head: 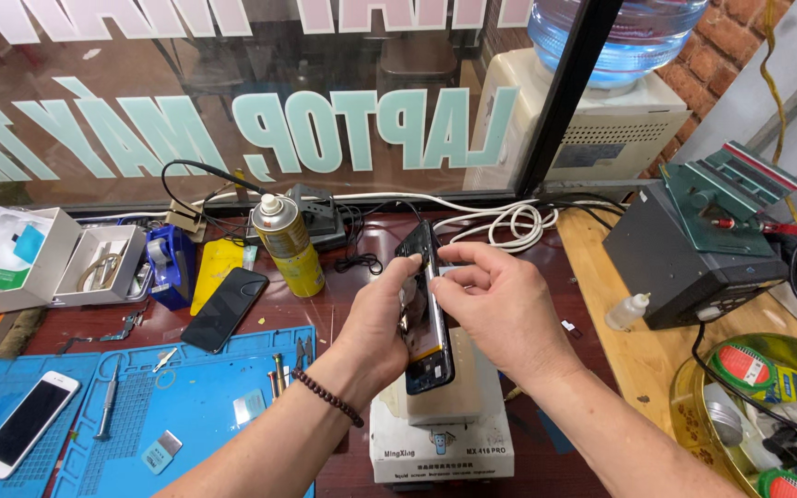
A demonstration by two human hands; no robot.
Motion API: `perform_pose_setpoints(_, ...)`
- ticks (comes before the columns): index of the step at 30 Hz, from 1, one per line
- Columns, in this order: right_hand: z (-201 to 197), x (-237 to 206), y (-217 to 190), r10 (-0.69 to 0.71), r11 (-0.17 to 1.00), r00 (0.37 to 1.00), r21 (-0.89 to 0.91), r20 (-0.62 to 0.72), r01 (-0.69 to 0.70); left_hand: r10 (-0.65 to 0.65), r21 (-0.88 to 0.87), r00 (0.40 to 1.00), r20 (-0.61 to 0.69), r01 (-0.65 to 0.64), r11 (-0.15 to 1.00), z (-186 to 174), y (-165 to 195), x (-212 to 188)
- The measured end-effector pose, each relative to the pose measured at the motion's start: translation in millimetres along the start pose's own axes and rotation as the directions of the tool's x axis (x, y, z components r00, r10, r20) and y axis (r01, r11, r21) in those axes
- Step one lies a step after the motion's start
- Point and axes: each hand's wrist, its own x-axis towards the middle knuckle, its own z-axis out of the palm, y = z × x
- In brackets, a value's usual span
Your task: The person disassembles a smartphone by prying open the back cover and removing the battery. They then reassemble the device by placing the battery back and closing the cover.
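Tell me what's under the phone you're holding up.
Under the phone, held in the left hand and right hand, sits a white box-shaped machine with a pale block on top. The hands and phone cover most of the block's top.

An opened black phone [426, 314] stands nearly upright on its long edge above a white box-shaped machine [440, 433], its yellow-edged inside showing, gripped by fingers [410, 267] from both sides.

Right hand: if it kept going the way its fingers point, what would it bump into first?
The right hand points left, and its fingertips already pinch the edge of the opened phone. Behind that sits the left hand, gripping the same phone.
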Motion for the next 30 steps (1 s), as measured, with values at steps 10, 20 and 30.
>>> perform_pose_setpoints(10,2,4,-1,-0.041,0.998,0.998,0.046,-0.039,0.043,0.013,-0.049,1.000,-0.013,-0.014,0.999,6,2,3)
perform_pose_setpoints(20,1,-6,-24,-0.069,0.990,0.997,0.124,0.048,0.062,-0.108,-0.072,0.956,0.272,0.132,0.989,6,18,-6)
perform_pose_setpoints(30,4,-16,-36,-0.403,0.903,0.910,-0.205,-0.094,0.378,-0.115,-0.043,0.946,0.302,0.134,0.990,12,15,-14)
